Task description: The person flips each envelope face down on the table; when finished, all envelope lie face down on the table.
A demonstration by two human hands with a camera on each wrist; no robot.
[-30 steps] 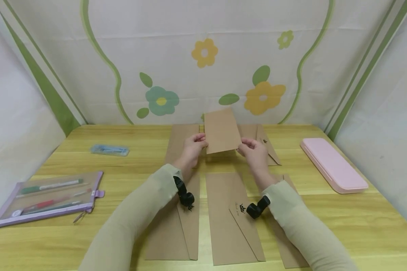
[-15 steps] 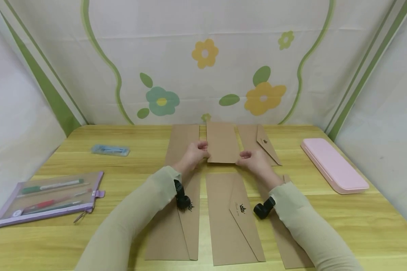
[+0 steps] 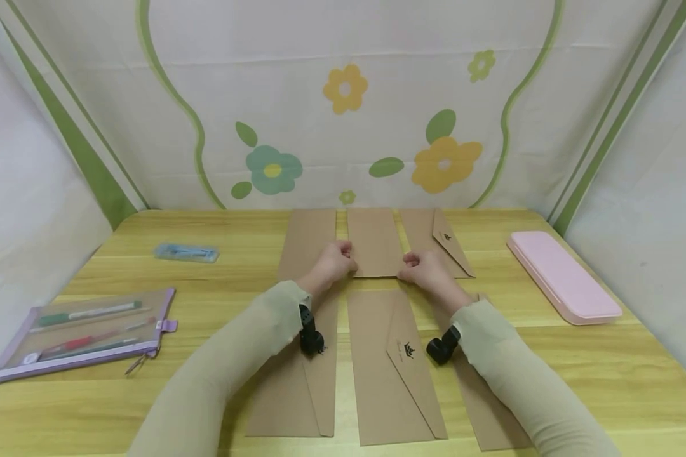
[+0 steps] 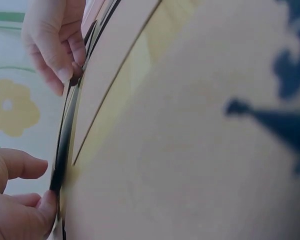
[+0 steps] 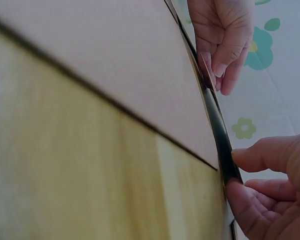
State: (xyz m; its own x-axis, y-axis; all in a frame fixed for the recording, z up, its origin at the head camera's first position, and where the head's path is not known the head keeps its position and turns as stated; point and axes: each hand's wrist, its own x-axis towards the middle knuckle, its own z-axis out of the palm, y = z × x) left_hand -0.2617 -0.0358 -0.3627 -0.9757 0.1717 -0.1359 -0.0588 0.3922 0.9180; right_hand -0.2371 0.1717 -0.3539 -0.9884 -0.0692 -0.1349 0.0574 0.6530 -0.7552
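Observation:
Both hands are at the near corners of a plain brown paper envelope (image 3: 374, 241), which lies in the middle of the back row. My left hand (image 3: 333, 265) pinches its near left corner, and in the right wrist view that corner shows between the left hand's fingers (image 5: 222, 70). At the near right corner my right hand (image 3: 425, 273) grips the edge, thumb on one side and fingers on the other in the right wrist view. A narrow dark gap shows under the envelope's near edge. Brown envelopes flank it at the back left (image 3: 307, 241) and back right (image 3: 429, 235).
Nearer lie a left envelope (image 3: 286, 400), a middle envelope with a crown print (image 3: 383, 381) and a right envelope (image 3: 491, 412), partly under the forearms. A clear pencil pouch (image 3: 86, 333) and small blue case (image 3: 186, 252) are left, a pink case (image 3: 563, 276) right.
The raised, tilted envelope has come down onto the table between the two back envelopes. Both hands have lowered with it and moved slightly nearer; in the last half second they have barely shifted.

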